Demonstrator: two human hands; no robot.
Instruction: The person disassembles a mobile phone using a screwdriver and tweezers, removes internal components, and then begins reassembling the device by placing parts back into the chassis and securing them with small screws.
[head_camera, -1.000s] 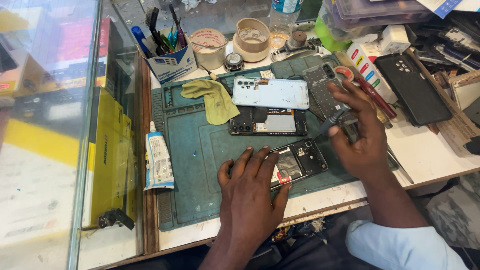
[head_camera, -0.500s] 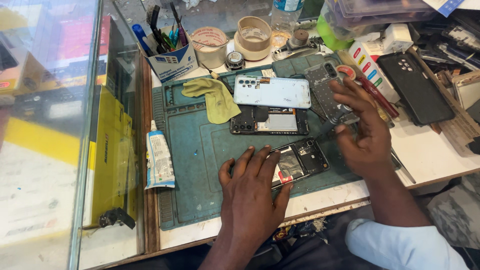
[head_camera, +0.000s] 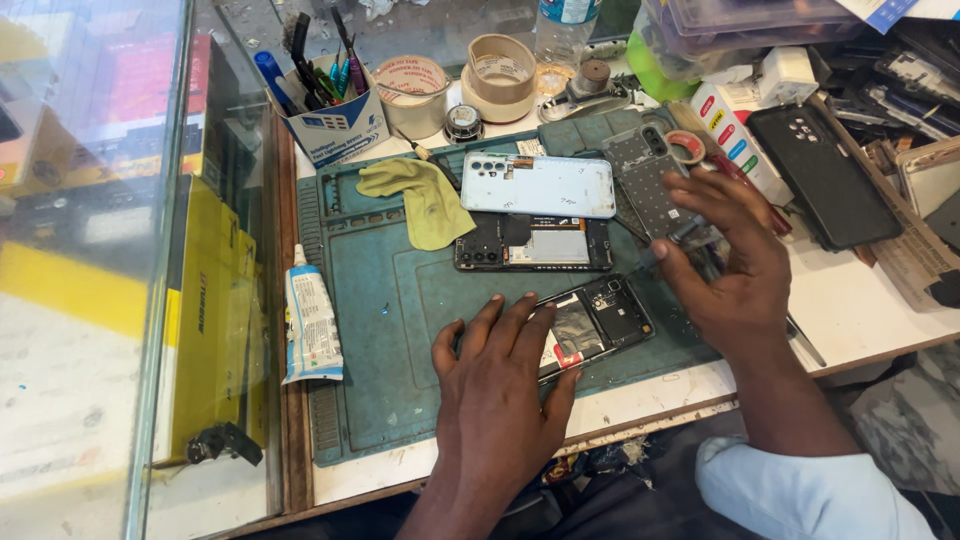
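- Teal repair mat (head_camera: 400, 300) carries the opened black phone (head_camera: 595, 320), near its front edge.
- My left hand (head_camera: 500, 385) lies flat on that phone's left end, fingers spread.
- My right hand (head_camera: 735, 265) pinches a thin tool (head_camera: 672, 240), tip just above the phone.
- White back cover (head_camera: 540, 185) and second opened phone (head_camera: 532, 243) behind.
- Glue tube (head_camera: 310, 320) at left.

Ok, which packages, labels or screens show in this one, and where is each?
Glue tube: white and blue, lying at the green mat's left edge.
Tool box: white and blue carton at back left, holding pens.
Colour-dot card: white, behind the right hand.
Opened phone: under the left hand; no lit screen.
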